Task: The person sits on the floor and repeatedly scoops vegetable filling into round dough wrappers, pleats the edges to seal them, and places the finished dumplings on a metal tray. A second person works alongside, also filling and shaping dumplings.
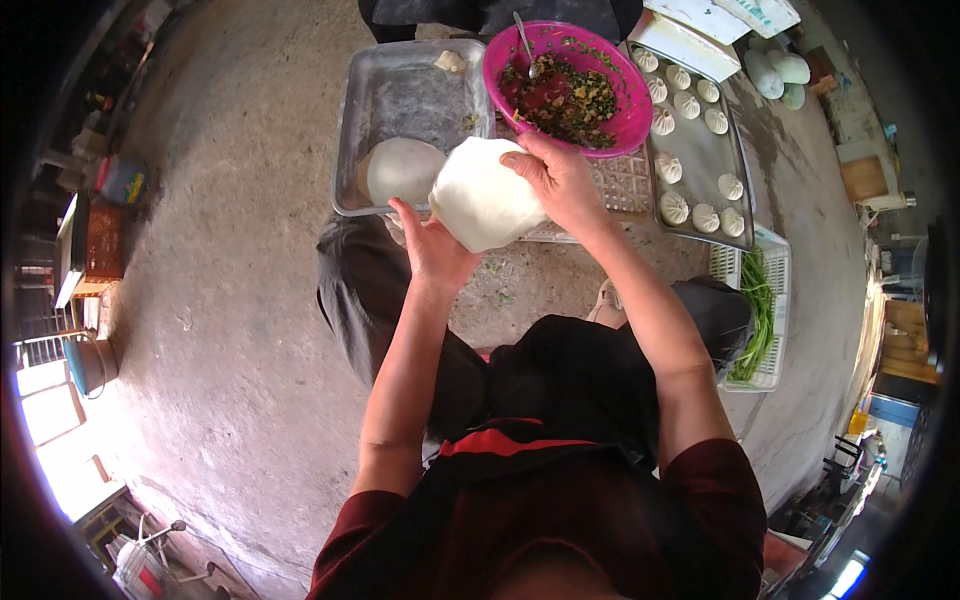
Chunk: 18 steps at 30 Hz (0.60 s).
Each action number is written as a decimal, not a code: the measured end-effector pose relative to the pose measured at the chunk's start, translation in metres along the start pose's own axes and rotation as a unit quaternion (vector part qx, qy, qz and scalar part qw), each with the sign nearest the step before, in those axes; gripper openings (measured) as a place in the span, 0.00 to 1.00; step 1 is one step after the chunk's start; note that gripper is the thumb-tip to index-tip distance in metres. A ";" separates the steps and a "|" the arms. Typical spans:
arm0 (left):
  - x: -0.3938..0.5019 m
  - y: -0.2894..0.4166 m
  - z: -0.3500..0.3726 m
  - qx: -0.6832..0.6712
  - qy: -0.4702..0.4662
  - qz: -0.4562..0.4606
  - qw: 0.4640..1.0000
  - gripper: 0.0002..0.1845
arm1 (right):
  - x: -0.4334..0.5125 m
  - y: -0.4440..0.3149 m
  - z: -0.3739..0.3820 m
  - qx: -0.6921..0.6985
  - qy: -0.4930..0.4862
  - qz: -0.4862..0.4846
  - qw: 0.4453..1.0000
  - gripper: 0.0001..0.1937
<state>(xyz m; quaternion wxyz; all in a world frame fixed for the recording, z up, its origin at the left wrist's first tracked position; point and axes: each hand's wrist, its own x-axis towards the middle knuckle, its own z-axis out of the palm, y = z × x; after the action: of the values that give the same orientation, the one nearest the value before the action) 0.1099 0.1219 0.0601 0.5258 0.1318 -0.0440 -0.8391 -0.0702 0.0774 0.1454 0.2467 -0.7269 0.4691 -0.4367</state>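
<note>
A thin, round sheet of white dough (487, 196) is spread between my two hands. My left hand (437, 251) lies under its lower left edge, palm up, with the thumb standing apart. My right hand (559, 184) pinches the upper right edge, thumb on top. Just beyond, another flat dough round (405, 171) rests in a floured metal tray (420, 90). A magenta plastic basin (637, 124) holds a chopped green and brown filling (589, 101), and a metal spoon (523, 37) leans in it.
At the right, a metal tray (697, 157) carries several pleated buns (673, 208). Below it, a white plastic crate (780, 315) holds long green stalks (756, 315). A white perforated crate (626, 180) shows under the basin. My knees flank the concrete floor (517, 292).
</note>
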 end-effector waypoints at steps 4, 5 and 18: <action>0.012 -0.010 -0.019 0.286 0.060 0.107 0.950 0.32 | 0.003 -0.003 -0.008 0.023 -0.004 0.023 0.999 0.10; 0.015 -0.012 -0.022 0.321 0.098 0.099 0.937 0.29 | 0.004 -0.006 -0.012 0.023 -0.008 0.029 0.999 0.10; 0.068 -0.014 0.009 0.015 -0.092 0.029 0.995 0.18 | 0.046 0.065 -0.050 -0.256 -0.028 0.148 0.955 0.14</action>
<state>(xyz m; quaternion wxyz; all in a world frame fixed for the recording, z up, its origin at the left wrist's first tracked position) 0.0677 0.0667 0.0535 0.5417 0.0605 -0.1083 -0.8314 -0.1361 0.0097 0.1390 0.1265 -0.7002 0.6603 -0.2402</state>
